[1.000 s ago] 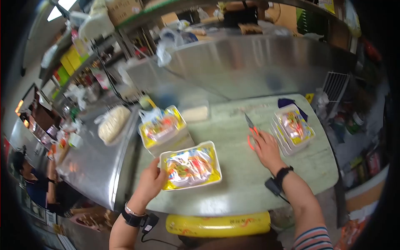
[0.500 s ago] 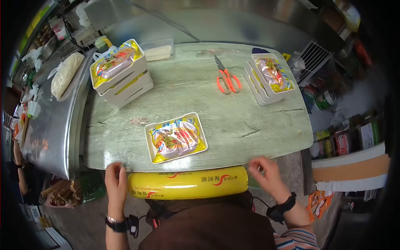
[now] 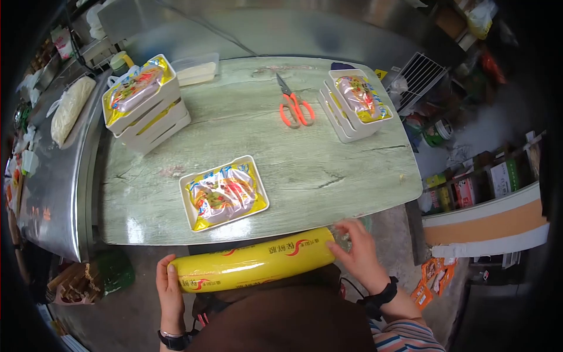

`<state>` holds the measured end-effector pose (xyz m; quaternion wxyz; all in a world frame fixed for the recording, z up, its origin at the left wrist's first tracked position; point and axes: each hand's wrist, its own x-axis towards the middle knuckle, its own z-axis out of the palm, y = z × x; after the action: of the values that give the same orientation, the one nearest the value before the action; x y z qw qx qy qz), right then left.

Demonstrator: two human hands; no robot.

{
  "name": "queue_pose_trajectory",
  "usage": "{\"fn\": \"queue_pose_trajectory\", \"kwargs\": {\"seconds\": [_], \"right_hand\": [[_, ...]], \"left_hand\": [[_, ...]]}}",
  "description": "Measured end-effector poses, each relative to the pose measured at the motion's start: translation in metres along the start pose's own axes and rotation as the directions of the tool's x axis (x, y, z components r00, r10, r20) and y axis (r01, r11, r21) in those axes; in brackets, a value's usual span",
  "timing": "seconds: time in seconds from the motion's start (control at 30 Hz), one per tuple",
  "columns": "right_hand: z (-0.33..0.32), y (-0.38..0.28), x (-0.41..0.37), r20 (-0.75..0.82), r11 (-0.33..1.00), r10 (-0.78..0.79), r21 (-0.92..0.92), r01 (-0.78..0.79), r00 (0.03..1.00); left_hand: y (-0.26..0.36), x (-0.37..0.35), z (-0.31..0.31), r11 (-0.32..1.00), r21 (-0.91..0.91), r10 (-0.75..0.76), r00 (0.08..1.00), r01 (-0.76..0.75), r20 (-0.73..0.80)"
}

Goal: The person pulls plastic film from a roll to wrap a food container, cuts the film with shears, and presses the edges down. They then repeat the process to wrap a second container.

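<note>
A thick roll of cling film point(image 3: 258, 261) in shiny yellow wrapping with red and dark print lies along the table's near edge, in front of my body. My left hand point(image 3: 169, 288) grips its left end, thumb toward the top. At the other end, my right hand point(image 3: 356, 252) has its thumb and fingers against the roll. Just beyond the roll, a colourful food packet point(image 3: 226, 195) sits in a shallow white tray point(image 3: 189, 212) on the table. Scissors with orange handles point(image 3: 297, 110) lie farther back, blades partly apart.
White trays point(image 3: 153, 122) holding similar packets are stacked at the back left. Another stack of trays point(image 3: 343, 122) stands at the back right. A clear plastic container point(image 3: 196, 71) rests at the far edge. Left of the table is a metal counter point(image 3: 56, 182) with a pale bag point(image 3: 71, 111).
Both hands have closed in on the ends of the cling film roll. The roll now slants, its right end higher in view and its left end lower. The camera view has shifted rightward.
</note>
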<state>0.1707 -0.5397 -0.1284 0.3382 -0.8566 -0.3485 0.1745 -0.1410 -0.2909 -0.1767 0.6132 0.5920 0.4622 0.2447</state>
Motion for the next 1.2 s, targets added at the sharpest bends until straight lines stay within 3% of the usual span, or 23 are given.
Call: {"fn": "queue_pose_trajectory", "kwargs": {"seconds": [0.03,0.07,0.13,0.33,0.47,0.53,0.57,0.6,0.63,0.67,0.77,0.8,0.87,0.93,1.0,1.07,1.13,1.2], "right_hand": [[-0.004,-0.008,0.002,-0.137,0.953,-0.244,-0.218,0.211,0.960],[-0.008,-0.015,0.003,-0.143,0.954,-0.239,-0.221,0.204,0.961],[-0.014,-0.025,0.002,0.085,0.933,-0.292,-0.194,0.303,0.953],[-0.015,-0.021,0.017,0.232,0.872,-0.367,-0.251,0.420,0.901],[-0.004,-0.027,0.018,0.349,0.778,-0.439,-0.314,0.544,0.828],[-0.001,-0.020,0.012,0.263,0.909,-0.325,-0.179,0.377,0.909],[-0.001,-0.018,0.010,0.270,0.906,-0.339,-0.167,0.390,0.901],[-0.003,-0.015,0.007,0.274,0.978,-0.207,0.089,0.190,0.939],[-0.005,-0.015,0.005,0.314,0.943,-0.071,0.330,-0.039,0.947],[-0.006,-0.018,0.004,0.320,0.941,-0.080,0.336,-0.034,0.944],[-0.009,-0.035,0.003,0.302,0.980,-0.086,0.195,0.027,0.949],[-0.011,-0.043,0.006,0.332,0.988,-0.096,0.150,0.048,0.939],[-0.009,-0.044,0.007,0.358,0.992,-0.106,0.105,0.073,0.928],[-0.003,-0.030,0.010,0.354,0.962,-0.269,0.130,0.238,0.896],[-0.008,-0.029,0.010,0.407,0.951,-0.292,0.223,0.216,0.865],[-0.014,-0.027,0.008,0.461,0.942,-0.292,0.288,0.170,0.838],[-0.017,-0.027,0.009,0.475,0.920,-0.363,0.319,0.228,0.802],[-0.017,-0.026,0.008,0.478,0.910,-0.391,0.330,0.252,0.787]], "left_hand": [[-0.002,0.000,0.001,1.000,-0.017,-0.003,1.000,0.003,-0.005],[-0.001,0.000,0.001,0.999,-0.031,-0.008,1.000,0.008,-0.011],[0.003,-0.002,0.003,1.000,0.001,0.005,1.000,-0.005,-0.015],[0.002,-0.001,0.005,0.999,-0.040,0.001,1.000,-0.002,-0.012],[0.003,-0.004,0.000,0.999,0.043,0.002,1.000,-0.001,-0.022],[0.008,0.000,-0.003,0.999,0.049,-0.006,0.999,0.009,-0.046],[0.011,0.003,-0.006,0.978,0.204,0.043,0.999,-0.040,-0.009],[0.014,0.004,-0.009,0.931,0.354,0.080,0.996,-0.089,0.038],[0.012,0.007,-0.012,0.852,0.496,0.192,0.981,-0.168,0.001],[0.020,0.006,-0.013,0.849,0.502,0.194,0.981,-0.163,-0.010],[0.054,0.013,-0.006,0.580,0.715,0.449,0.885,-0.390,0.118],[0.061,0.017,-0.004,0.578,0.720,0.449,0.886,-0.385,0.114],[0.074,0.021,0.002,0.568,0.657,0.459,0.853,-0.497,0.248],[0.076,0.024,0.007,0.601,0.626,0.415,0.864,-0.496,0.285],[0.079,0.024,0.016,0.601,0.529,0.330,0.788,-0.600,0.519],[0.080,0.023,0.035,0.618,0.502,0.316,0.776,-0.605,0.546],[0.086,0.026,0.054,0.543,0.393,0.370,0.631,-0.742,0.682],[0.088,0.030,0.074,0.536,0.363,0.356,0.593,-0.763,0.722]]}}
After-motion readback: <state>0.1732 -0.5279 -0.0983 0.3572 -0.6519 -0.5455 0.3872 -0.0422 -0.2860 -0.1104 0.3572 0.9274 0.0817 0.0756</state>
